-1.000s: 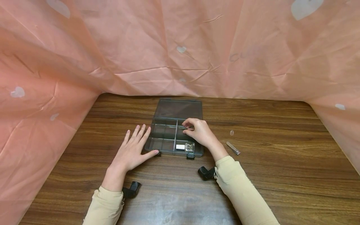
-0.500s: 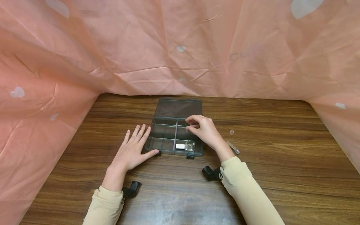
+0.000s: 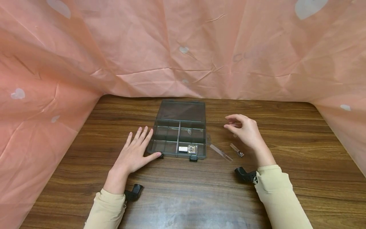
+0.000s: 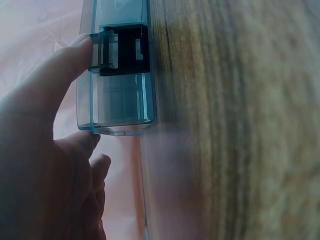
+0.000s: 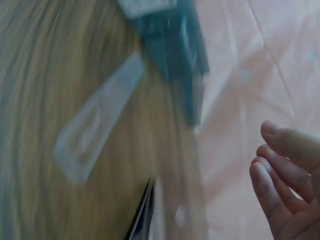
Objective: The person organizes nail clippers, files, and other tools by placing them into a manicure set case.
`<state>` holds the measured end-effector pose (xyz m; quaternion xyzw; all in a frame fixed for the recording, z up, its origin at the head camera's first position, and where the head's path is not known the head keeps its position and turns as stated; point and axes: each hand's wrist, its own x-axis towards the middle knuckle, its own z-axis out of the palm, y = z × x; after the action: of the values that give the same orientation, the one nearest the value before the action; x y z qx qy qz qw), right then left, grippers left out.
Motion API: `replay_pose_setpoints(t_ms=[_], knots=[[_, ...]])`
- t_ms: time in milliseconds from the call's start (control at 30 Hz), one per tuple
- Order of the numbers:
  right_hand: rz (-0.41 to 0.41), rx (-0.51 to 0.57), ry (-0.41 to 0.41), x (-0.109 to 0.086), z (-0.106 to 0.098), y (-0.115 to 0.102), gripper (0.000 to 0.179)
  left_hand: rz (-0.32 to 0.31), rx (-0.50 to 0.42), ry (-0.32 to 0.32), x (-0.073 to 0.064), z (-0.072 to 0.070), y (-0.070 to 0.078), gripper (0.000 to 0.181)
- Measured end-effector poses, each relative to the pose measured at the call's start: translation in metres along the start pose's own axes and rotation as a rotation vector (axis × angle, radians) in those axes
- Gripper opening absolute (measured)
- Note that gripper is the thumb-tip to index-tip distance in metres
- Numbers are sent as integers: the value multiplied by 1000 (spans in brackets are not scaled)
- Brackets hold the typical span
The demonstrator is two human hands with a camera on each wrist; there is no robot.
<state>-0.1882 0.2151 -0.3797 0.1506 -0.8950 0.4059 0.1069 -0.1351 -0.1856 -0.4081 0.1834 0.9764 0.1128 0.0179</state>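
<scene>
My left hand (image 3: pixel 134 152) lies spread at the left side of a dark translucent compartment box (image 3: pixel 181 157) whose lid is folded back. In the left wrist view its thumb touches a black latch (image 4: pixel 125 50). My right hand (image 3: pixel 246 130), loosely bent with nothing visible in its fingers, hovers right of the box. Just below its fingertips a small clear oval piece (image 3: pixel 235 135) shows partly. A nail clipper (image 3: pixel 237 150) lies nearer. Inside the box are a small white block (image 3: pixel 183 149), a clear square case (image 3: pixel 193 149) with shiny bits, and another oval piece (image 3: pixel 189 131).
A clear tapered strip (image 3: pixel 221 152) lies on the wooden table (image 3: pixel 183 190) between the box and the nail clipper. Pink cloth (image 3: pixel 183 63) with pale hearts hangs along the back and both sides.
My right hand has left the box's upper right compartment and moved right, over the table. An oval piece now shows in that compartment. The clear strip has come into sight. My left hand has stayed put.
</scene>
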Motion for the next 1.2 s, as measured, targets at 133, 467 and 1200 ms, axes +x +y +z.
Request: replay_pose_setpoints(t_ms=[133,467,1200], knots=[[74,-35,-27,-11,-12,20,30,2,11,-1,1,0,0,97],[162,-77,-72,-25,-13,47,33,0,17,9,1,1,0,98],[114,-165,-112,-25,-11,58,33,2,9,15,0,3,-1,97]])
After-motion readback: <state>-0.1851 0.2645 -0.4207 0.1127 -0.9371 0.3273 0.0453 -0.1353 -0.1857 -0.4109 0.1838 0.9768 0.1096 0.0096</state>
